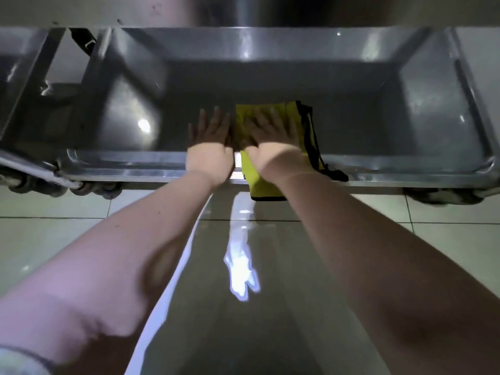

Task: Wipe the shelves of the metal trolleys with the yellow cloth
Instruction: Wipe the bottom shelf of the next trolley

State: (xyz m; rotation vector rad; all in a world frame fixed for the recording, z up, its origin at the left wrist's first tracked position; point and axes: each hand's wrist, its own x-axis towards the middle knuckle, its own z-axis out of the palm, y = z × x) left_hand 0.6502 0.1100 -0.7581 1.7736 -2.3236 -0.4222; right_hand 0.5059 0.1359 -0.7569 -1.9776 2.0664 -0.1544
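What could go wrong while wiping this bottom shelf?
The yellow cloth hangs over the shelf's front rim with its black trim trailing; it could slide off onto the floor. The trolley stands on wheels, so the left hand and right hand pressing flat might roll it away.

floor (67, 209): pale glossy tiles, dark grout | glare (240, 269): bright streak, mid-floor

The cloth (261, 185) lies near the centre of the trolley's lowest shelf (365, 125), its near end hanging over the near rim. The right hand (273, 139) lies flat on the cloth. The left hand (209, 142) lies on the shelf just left of it. A second trolley (24, 77) stands at far left.
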